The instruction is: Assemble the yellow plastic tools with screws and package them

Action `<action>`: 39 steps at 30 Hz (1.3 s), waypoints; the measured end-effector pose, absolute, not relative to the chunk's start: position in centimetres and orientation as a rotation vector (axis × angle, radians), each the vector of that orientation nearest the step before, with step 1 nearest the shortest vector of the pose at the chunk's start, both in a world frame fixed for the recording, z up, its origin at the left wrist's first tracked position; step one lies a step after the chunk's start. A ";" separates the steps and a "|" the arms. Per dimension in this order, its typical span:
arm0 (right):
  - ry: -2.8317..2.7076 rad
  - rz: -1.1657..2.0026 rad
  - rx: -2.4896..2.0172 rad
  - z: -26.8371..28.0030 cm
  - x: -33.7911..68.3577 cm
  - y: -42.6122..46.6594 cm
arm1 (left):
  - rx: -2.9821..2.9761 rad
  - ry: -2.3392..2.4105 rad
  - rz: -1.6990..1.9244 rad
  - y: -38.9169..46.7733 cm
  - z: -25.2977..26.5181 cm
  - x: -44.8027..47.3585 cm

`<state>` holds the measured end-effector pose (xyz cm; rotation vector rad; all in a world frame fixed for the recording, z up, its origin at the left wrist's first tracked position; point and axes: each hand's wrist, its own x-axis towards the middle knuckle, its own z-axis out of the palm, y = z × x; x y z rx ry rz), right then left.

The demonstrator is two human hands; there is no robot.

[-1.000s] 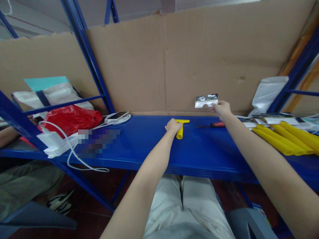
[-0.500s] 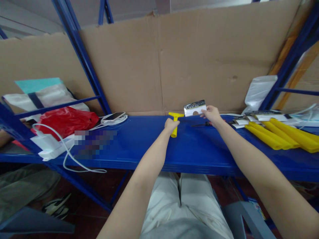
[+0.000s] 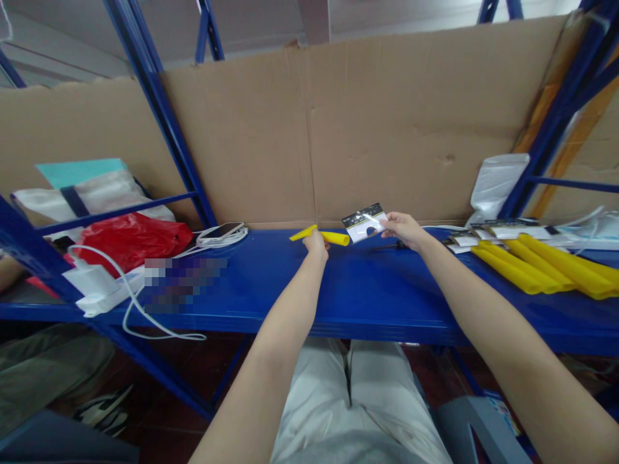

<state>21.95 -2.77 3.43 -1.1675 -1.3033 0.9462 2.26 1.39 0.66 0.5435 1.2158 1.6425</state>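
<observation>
My left hand [image 3: 316,241] is closed around a yellow T-shaped scraper [image 3: 336,238]. Its tubular handle points right and its narrow crosspiece slants up to the left. In my right hand [image 3: 402,228], a black-and-white printed card package [image 3: 364,222] is pinched by its right edge. The package has a notch or round hole along its lower side and is tilted just beyond the handle's end, with a small gap between them. Under my right hand lies a thin dark screwdriver [image 3: 387,246] on the blue shelf.
Several yellow tubular handles [image 3: 546,264] with printed cards [image 3: 507,229] lie at the right. A white plastic bag [image 3: 499,183] leans near the right post. A phone [image 3: 220,231], red bag [image 3: 133,238] and white power strip [image 3: 104,295] sit left. Cardboard [image 3: 377,122] stands behind the blue shelf [image 3: 271,290].
My left hand has turned the yellow scraper from upright to sideways, its handle now pointing right. My right hand has brought the card package slightly left and tilted it.
</observation>
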 end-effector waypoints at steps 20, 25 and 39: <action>-1.316 0.932 -1.071 2.4 19.1 -3.0 | 0.754 0.973 1.458 0.5 0.6 3.9; -1.282 0.900 -1.107 2.6 18.7 -3.0 | 0.841 0.851 1.388 1.0 0.3 4.4; -1.165 0.870 -1.107 2.6 18.8 -3.0 | 0.970 0.795 1.310 0.1 1.1 4.0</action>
